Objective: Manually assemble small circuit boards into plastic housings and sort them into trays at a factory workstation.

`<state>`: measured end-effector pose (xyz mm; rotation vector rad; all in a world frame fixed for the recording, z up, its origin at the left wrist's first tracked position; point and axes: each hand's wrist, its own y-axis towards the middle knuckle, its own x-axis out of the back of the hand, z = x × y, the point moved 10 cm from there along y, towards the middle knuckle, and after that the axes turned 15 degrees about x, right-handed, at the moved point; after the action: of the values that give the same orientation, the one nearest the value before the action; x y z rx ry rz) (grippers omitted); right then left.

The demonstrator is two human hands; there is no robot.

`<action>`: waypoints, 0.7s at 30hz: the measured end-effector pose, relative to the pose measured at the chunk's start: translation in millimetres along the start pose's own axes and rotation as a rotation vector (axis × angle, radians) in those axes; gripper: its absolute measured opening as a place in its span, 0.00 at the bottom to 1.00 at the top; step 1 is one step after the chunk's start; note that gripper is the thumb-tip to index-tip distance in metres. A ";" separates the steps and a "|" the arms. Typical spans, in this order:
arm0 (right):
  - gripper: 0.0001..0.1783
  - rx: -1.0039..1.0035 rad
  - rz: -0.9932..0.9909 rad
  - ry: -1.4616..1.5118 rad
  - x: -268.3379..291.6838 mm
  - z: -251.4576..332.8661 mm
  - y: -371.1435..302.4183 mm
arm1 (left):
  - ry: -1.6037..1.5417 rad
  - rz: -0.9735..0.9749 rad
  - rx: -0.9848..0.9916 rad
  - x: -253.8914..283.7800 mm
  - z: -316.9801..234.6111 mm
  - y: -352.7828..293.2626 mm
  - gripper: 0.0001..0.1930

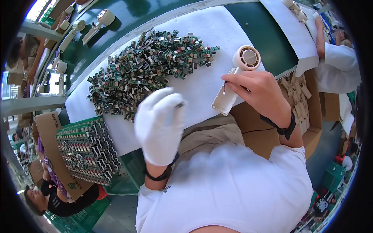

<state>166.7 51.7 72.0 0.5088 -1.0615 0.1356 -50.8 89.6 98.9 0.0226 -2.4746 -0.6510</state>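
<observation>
My right hand (261,88) is bare and closed on a cream handheld fan (223,101), near the edge of the white work sheet. The fan's round head points away from me, and its handle is an open half-shell with thin wires inside. Its fingertips are at the upper part of the handle, by the wires. Over the near edge of the sheet is my left hand (160,126) in a white glove, fingers curled in; a small dark spot shows by the fingertips. Whatever it may hold is hidden. Beyond it lies a heap of small green circuit boards (143,70).
At left, panels of joined circuit boards (85,149) stand beside a cardboard flap (58,147). A cardboard box (314,112) at right holds cream handle shells (297,95). Several fans, including one fan (105,17), lie on the green bench (155,9). Other people work at both sides.
</observation>
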 end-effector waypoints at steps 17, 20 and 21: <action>0.09 -0.336 -0.164 0.076 -3.4 -11.5 2.0 | 0.169 0.363 0.049 -66.8 1.8 -9.0 0.16; 0.09 -0.345 -0.149 0.078 -4.8 -15.9 -0.1 | 0.223 0.349 -0.013 -56.4 -1.0 -8.5 0.17; 0.09 -0.331 -0.153 0.086 -5.1 -16.1 0.4 | 0.222 0.347 -0.006 -53.6 -0.1 -7.7 0.17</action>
<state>176.8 60.1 61.6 0.2798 -0.9339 -0.1513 -7.0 91.1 67.2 -0.3129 -2.1900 -0.4776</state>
